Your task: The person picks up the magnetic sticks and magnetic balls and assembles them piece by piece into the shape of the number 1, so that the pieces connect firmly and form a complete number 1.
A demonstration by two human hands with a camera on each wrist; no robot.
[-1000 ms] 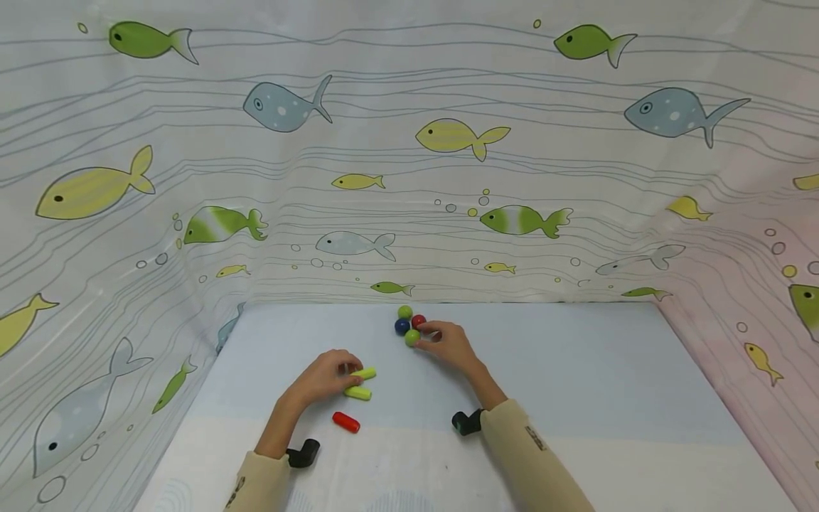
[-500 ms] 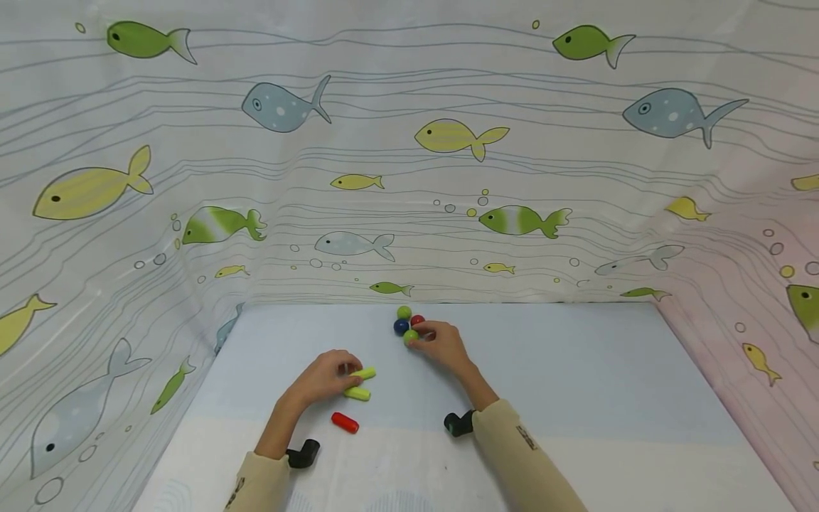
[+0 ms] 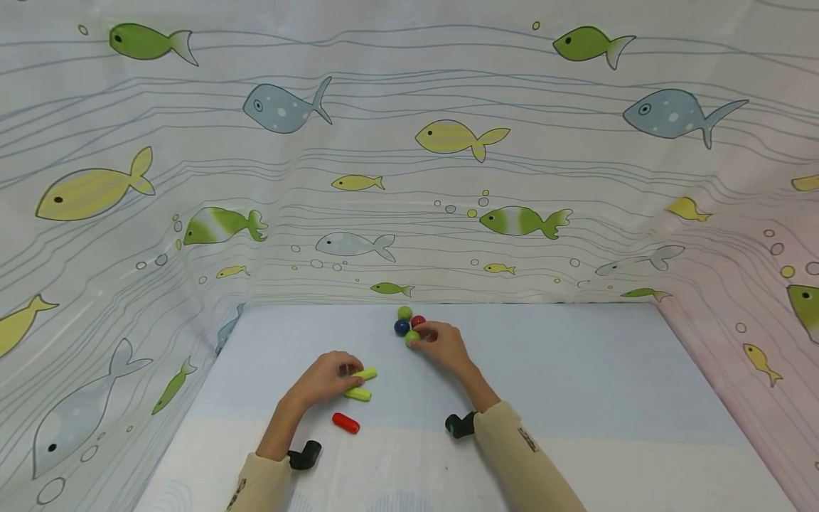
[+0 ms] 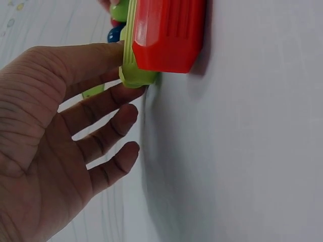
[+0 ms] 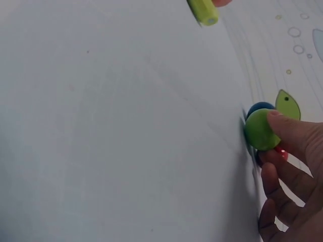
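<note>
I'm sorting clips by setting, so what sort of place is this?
Probably a screened-off tabletop for recording or play: fish-print sheeting rises behind and on both sides of a pale table, with small coloured balls and blocks on it.

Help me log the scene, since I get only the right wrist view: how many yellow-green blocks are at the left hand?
Observer: The head view shows two yellow-green blocks at the left hand.
Operator: Any other block around?
Observer: Yes, a red block lies on the near side of them.
Operator: I see one green ball at the right hand. Is there another?
Observer: Yes, a second green ball, just beyond the blue ball.
</note>
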